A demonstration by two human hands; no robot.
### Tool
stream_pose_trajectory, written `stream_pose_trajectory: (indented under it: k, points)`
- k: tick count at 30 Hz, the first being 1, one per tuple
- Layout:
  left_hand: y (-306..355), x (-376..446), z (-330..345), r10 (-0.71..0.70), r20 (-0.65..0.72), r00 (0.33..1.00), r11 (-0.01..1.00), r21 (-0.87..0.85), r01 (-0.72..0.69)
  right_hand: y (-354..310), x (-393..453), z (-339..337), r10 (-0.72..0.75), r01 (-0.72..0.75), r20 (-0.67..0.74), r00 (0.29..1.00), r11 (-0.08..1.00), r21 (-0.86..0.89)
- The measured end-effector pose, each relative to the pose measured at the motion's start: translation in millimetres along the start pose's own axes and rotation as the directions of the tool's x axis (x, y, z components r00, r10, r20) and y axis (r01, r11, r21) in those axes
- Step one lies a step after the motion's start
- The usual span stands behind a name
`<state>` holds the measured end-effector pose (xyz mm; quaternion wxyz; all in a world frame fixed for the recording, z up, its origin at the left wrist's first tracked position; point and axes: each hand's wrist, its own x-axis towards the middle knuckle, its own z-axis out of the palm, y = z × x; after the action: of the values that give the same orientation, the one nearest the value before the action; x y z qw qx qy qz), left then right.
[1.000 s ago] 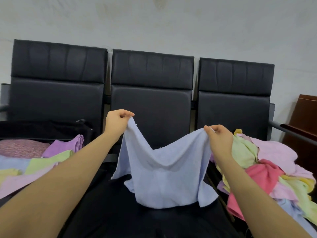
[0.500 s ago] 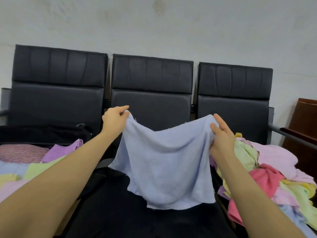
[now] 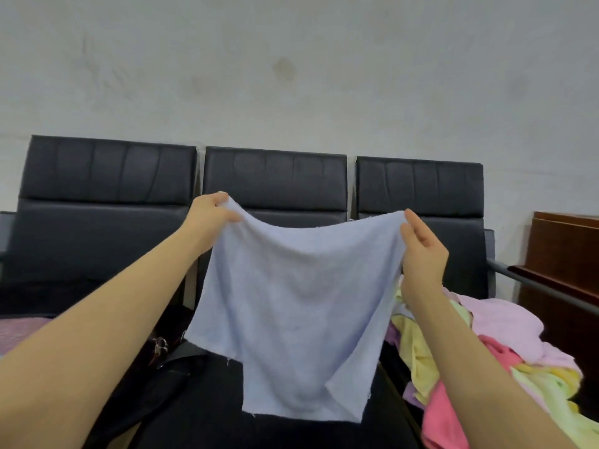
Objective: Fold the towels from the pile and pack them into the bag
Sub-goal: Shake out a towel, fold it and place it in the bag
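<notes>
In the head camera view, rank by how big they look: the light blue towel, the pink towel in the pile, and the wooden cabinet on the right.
1. light blue towel, held up close to the camera, which inflates it.
2. and 3. pink towel and wooden cabinet: unsure, both partly hidden or cut off.

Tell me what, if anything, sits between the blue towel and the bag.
Nothing visible does. The blue towel hangs in the air, pinched at its top corners by the left hand and right hand. The dark bag lies below it to the left, with only the left forearm crossing above it.
</notes>
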<state>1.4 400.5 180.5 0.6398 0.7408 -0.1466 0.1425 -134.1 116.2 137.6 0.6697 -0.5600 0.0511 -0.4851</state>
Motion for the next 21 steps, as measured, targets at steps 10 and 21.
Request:
stream_pose_trajectory:
  k: [10, 21]
  points:
    - [-10, -17, 9, 0.296, 0.028, 0.955, 0.862, 0.422, -0.280, 14, -6, -17, 0.035, -0.034, 0.019, 0.999, 0.998, -0.055]
    - [-29, -17, 23, 0.222, -0.072, 0.972, 0.931, 0.311, -0.189, 31, -18, -26, 0.044, -0.044, -0.010, 0.999, 0.999, -0.001]
